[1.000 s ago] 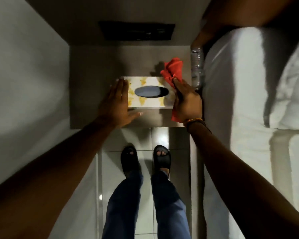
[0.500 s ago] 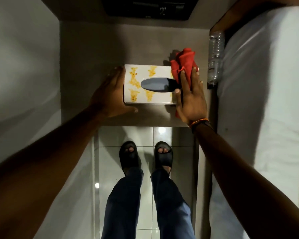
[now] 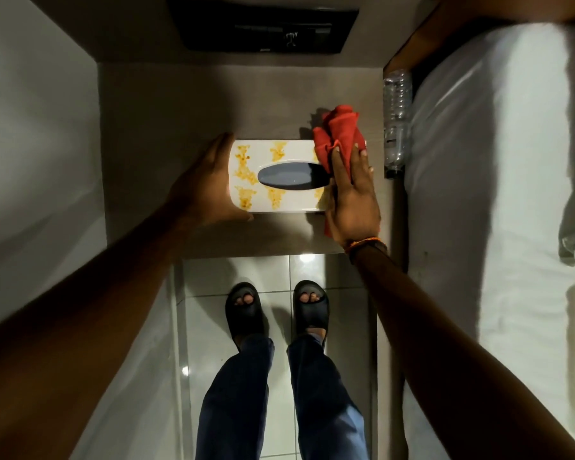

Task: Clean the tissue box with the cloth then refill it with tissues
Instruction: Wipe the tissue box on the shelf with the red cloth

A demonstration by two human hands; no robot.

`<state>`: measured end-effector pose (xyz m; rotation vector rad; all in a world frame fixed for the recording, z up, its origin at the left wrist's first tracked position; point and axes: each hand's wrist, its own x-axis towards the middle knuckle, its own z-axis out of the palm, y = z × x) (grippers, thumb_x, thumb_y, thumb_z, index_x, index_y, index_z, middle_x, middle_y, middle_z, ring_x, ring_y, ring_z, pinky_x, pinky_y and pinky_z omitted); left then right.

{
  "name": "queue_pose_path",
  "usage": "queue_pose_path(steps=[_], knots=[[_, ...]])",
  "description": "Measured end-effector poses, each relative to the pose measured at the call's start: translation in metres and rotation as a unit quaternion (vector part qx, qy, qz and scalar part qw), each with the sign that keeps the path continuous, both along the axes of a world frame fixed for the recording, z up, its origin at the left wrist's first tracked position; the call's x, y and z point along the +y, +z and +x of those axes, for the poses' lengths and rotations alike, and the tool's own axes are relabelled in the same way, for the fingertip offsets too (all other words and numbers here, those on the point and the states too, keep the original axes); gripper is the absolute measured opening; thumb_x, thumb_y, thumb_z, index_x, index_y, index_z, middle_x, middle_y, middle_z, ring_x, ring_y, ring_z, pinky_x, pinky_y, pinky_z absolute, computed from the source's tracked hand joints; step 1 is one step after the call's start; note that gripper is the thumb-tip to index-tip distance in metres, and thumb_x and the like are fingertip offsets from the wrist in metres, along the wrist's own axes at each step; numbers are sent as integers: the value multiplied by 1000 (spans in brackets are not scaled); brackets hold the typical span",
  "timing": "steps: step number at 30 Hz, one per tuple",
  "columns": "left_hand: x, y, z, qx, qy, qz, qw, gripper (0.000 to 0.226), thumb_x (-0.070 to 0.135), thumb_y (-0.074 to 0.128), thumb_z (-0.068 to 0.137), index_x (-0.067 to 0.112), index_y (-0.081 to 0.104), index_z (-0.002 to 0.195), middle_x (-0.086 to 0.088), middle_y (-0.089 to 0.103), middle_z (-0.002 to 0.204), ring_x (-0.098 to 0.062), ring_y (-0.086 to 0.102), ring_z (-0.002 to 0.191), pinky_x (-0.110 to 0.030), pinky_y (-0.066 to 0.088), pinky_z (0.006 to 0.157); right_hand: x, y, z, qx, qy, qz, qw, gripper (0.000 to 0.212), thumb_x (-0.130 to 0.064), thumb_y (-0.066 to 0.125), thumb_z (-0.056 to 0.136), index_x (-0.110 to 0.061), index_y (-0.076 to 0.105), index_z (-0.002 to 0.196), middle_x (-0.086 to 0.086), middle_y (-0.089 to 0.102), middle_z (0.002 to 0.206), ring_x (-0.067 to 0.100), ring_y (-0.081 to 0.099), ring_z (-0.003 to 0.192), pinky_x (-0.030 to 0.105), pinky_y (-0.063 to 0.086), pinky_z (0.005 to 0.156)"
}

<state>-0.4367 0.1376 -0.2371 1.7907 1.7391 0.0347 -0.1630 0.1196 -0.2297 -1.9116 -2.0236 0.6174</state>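
Note:
A white tissue box (image 3: 279, 202) with yellow-orange stains and a dark oval slot lies flat on a grey bedside shelf (image 3: 166, 127). My left hand (image 3: 210, 190) braces the box's left end, fingers flat against its side and thumb along the near edge. My right hand (image 3: 352, 197) lies palm-down on the box's right end, pressing a crumpled red cloth (image 3: 339, 134) onto it. The cloth bunches up beyond my fingertips and a corner shows below my palm. No tissues are in view.
A clear plastic water bottle (image 3: 395, 121) stands in the gap between the shelf and a white bed (image 3: 498, 194) on the right. A dark panel (image 3: 263, 28) sits on the wall above. A pale wall is at left; my sandalled feet stand on tiled floor below.
My right hand has spread flat and slid the red cloth further onto the box's right end. My left hand stays braced on the left end. The view has shifted slightly.

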Motion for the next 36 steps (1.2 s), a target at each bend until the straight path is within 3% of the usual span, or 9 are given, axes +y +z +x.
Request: queue_pose_path(steps=[4,8,10,13,16,18,25,29,36], knots=[[-1,0,1,-16,-9,13,1000,150,55,97,44,21,7,159,-8,17,164,-36,30,146,-52,40,111,-2,1,-33,-8,-37,-9,999,65,-13,46,95,-9,30,157,26,21,164,46,16,153,59,19,124],[-1,0,1,-28,-11,18,999,148,55,95,47,15,8,159,-13,18,164,-37,30,146,-54,39,112,-4,-1,-68,-6,11,-19,1000,70,-17,48,93,-9,26,159,25,16,166,45,12,154,58,14,124],[-1,0,1,-34,-4,22,999,147,55,95,47,16,9,159,-13,20,163,-38,33,144,-53,40,111,-4,-3,-83,-18,45,-24,999,61,-16,34,98,-9,26,159,25,16,166,45,11,154,60,18,124],[-2,-1,-1,-34,-3,30,999,145,56,94,47,18,9,159,-13,24,161,-38,38,139,-53,43,107,-3,-2,-85,-29,68,-42,996,68,-21,14,92,-11,24,159,22,15,167,43,10,155,57,16,125],[-3,-2,-3,-29,-6,28,999,147,54,95,45,22,6,159,-11,22,161,-37,35,142,-54,42,109,-1,-4,-63,-25,66,-25,997,66,-16,37,94,-11,27,159,22,17,166,41,13,155,55,15,126],[-3,-3,-3,-24,-4,25,999,147,53,96,46,24,5,158,-9,23,161,-36,33,144,-56,42,109,2,-3,-41,-13,14,-26,999,79,-6,54,86,-12,26,159,22,14,167,40,11,155,54,12,127],[-5,-4,-3,-32,6,16,999,147,48,98,46,26,5,157,-6,23,160,-35,34,143,-56,42,110,9,-2,-20,5,-89,-24,996,76,8,40,88,-13,27,159,21,13,167,41,12,155,56,22,124],[-5,-1,-1,-29,7,10,1000,147,46,99,46,25,6,158,-6,20,163,-34,31,145,-54,41,112,16,-4,-11,19,-175,-23,984,67,4,41,96,-14,26,159,20,18,167,39,15,155,56,32,119],[-4,2,2,-22,3,10,1000,148,45,99,46,18,8,159,-9,17,164,-35,27,147,-54,38,113,12,-5,-38,-23,-138,-31,990,73,3,45,94,-18,23,160,19,16,167,43,19,153,58,40,114]])
